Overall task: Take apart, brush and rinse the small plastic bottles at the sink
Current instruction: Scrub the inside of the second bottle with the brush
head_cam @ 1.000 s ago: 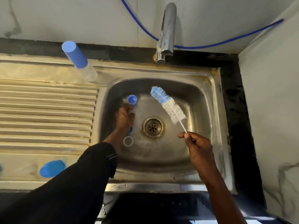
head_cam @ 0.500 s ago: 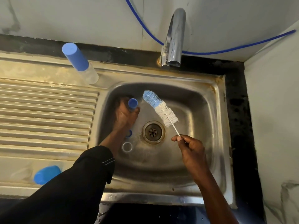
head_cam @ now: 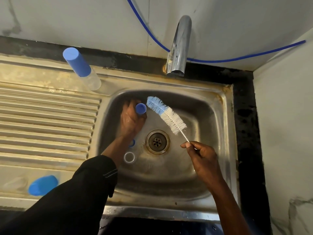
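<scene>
My left hand is down in the steel sink and grips a small bottle by its blue cap; the bottle's body is hidden in the fist. My right hand pinches the thin wire handle of a bottle brush, whose blue-and-white bristles point up-left, the tip just right of the blue cap. On the basin floor lie a clear open ring-shaped part and a small blue part, half hidden by my wrist.
A capped clear bottle with a tall blue cap stands at the back of the ribbed drainboard. A blue cap lies at the front left. The chrome tap overhangs the basin's back edge; the drain is central. A wall closes the right side.
My left hand closed round the blue-capped bottle and lifted it off the basin floor. My right hand swung the brush leftward, bringing its tip next to the cap.
</scene>
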